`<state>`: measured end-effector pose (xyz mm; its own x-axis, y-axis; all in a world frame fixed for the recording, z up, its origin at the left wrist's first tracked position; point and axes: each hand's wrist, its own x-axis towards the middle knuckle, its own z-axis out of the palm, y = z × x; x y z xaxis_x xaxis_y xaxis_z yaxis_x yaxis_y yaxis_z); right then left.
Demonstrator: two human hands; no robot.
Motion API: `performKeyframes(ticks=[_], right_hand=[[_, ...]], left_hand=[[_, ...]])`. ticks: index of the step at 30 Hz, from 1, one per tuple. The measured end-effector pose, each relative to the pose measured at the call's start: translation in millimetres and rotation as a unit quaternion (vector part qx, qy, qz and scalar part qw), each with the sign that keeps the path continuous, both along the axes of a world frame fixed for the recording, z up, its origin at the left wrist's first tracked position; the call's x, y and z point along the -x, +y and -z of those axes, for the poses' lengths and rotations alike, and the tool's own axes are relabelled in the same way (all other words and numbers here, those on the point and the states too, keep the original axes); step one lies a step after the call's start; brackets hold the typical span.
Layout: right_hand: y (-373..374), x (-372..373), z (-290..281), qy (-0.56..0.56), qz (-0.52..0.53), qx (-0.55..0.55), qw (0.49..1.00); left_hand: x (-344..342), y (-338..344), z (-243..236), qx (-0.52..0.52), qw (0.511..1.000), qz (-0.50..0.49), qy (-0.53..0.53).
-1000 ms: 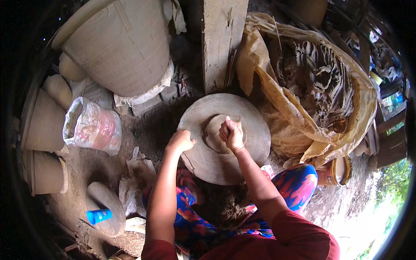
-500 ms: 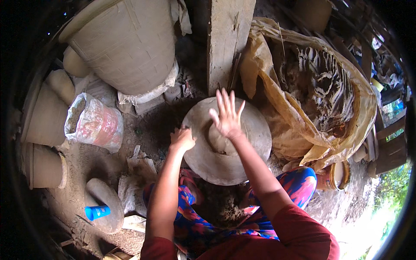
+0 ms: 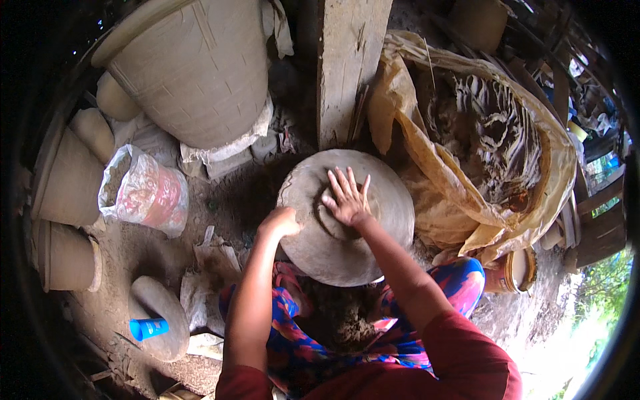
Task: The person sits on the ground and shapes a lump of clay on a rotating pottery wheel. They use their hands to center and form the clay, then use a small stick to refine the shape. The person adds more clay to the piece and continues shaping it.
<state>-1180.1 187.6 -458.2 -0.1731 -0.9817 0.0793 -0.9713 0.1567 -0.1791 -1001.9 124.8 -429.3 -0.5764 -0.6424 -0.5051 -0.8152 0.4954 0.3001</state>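
The right hand lies fingers spread wide over what looks like clay at the middle of the round wheel; I'd call it patting flat. The left hand curls at the left rim, its grip's firmness unclear to me. Next calls for even palm pressure, I'd judge. Beyond stands a wooden post; a big pot looms left, above the earthen floor.

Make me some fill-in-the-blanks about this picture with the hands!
The curled hand at the rim of the round disc is the ____ one.
The spread hand is the ____ one.
The cup at lower left is coloured ____.
The tall beam beyond the disc is made of ____.

Missing words: left; right; blue; wood.
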Motion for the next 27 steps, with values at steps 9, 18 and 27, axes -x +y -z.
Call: performKeyframes(ticks=[9, 18, 27], right_hand=[[0.9, 3.8, 3.2, -0.008, 0.073, 0.124, 0.99], [3.6, 4.7, 2.5, -0.122, 0.074, 0.226, 0.964], [9.7, 7.6, 4.0, -0.166, 0.061, 0.158, 0.971]], left_hand=[[2.7, -1.4, -5.8, 0.13, 0.99, -0.045, 0.022], [2.3, -3.3, 2.5, -0.055, 0.991, -0.122, -0.032], [5.0, -1.2, -4.0, 0.015, 1.0, 0.014, 0.01]])
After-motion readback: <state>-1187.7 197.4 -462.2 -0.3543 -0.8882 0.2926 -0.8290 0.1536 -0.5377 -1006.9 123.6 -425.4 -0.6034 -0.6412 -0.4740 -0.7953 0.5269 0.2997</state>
